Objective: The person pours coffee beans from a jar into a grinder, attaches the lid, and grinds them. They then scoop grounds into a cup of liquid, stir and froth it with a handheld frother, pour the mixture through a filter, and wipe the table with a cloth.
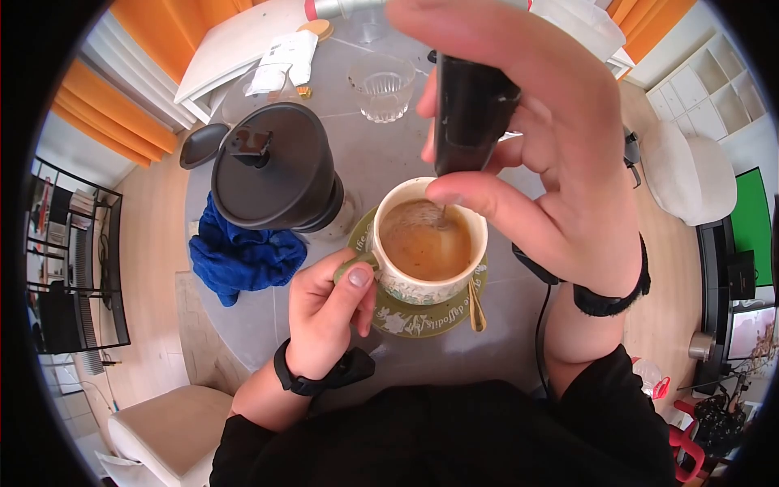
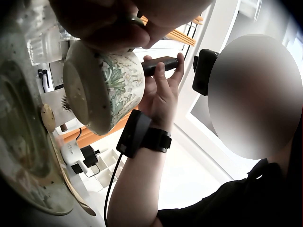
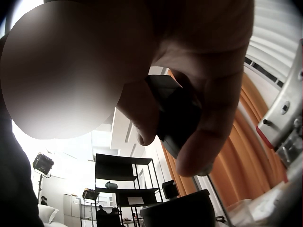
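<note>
A cup point(image 1: 422, 286) of frothy brown liquid point(image 1: 422, 250) is over a green saucer point(image 1: 414, 322). My left hand point(image 1: 329, 304) grips its green handle point(image 1: 357, 264) at the cup's left side. In the left wrist view the cup point(image 2: 120, 80) appears raised off the saucer point(image 2: 28, 189). My right hand point(image 1: 560, 154) holds a black handheld device point(image 1: 471, 114) upright above the cup, and a thin shaft reaches down into the liquid. In the right wrist view the fingers curl round the black device point(image 3: 177, 113). A gold spoon point(image 1: 477, 307) lies on the saucer's right side.
A black-lidded container point(image 1: 276, 166) stands left of the cup, with a blue cloth point(image 1: 243, 258) beside it. Behind are a clear glass point(image 1: 383, 91), a white packet point(image 1: 284, 61) and a small black tray point(image 1: 203, 146). A black cable point(image 1: 540, 341) runs near my right forearm.
</note>
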Available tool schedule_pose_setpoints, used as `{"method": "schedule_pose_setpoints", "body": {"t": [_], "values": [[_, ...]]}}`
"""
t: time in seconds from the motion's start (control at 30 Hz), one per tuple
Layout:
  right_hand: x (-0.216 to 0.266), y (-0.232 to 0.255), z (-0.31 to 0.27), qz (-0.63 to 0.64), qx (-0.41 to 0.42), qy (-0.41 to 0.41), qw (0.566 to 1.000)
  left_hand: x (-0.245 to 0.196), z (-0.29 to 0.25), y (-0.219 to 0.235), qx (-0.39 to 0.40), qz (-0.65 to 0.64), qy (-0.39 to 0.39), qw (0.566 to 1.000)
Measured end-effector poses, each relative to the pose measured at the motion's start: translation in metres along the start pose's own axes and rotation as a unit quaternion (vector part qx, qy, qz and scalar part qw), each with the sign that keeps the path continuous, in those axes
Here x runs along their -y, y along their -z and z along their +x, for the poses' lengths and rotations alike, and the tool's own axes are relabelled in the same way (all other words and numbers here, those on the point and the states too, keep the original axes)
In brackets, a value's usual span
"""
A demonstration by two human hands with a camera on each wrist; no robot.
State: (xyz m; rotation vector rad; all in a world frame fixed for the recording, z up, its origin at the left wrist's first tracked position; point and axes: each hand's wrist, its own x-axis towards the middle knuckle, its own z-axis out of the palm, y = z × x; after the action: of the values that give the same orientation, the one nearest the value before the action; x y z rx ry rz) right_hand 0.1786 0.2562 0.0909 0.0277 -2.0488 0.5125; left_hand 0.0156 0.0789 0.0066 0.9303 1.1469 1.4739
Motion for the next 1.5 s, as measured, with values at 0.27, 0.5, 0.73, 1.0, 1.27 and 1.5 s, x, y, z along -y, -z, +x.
{"method": "schedule_pose_setpoints", "body": {"t": [0.27, 0.5, 0.73, 1.0, 1.27, 1.5], "values": [[0.0, 0.006, -0.004, -0.007, -0.001, -0.011, 1.0, 0.001, 0.001, -0.002, -0.003, 0.042, -0.012, 0.999], [0.0, 0.012, -0.009, -0.012, -0.004, -0.02, 1.0, 0.001, 0.001, -0.003, -0.01, 0.039, -0.01, 0.999], [0.006, 0.004, -0.009, -0.018, -0.005, -0.028, 0.999, 0.001, 0.001, -0.004, -0.005, 0.04, -0.012, 0.999], [0.007, 0.005, -0.009, -0.025, -0.006, -0.035, 0.999, 0.0, 0.001, -0.004, 0.0, 0.041, -0.009, 0.999], [0.009, 0.003, -0.01, -0.031, -0.006, -0.042, 0.999, 0.0, 0.001, -0.004, -0.005, 0.034, -0.004, 0.999], [0.012, 0.004, -0.011, -0.037, -0.007, -0.048, 0.998, 0.001, 0.001, -0.003, -0.006, 0.033, -0.001, 0.999]]}}
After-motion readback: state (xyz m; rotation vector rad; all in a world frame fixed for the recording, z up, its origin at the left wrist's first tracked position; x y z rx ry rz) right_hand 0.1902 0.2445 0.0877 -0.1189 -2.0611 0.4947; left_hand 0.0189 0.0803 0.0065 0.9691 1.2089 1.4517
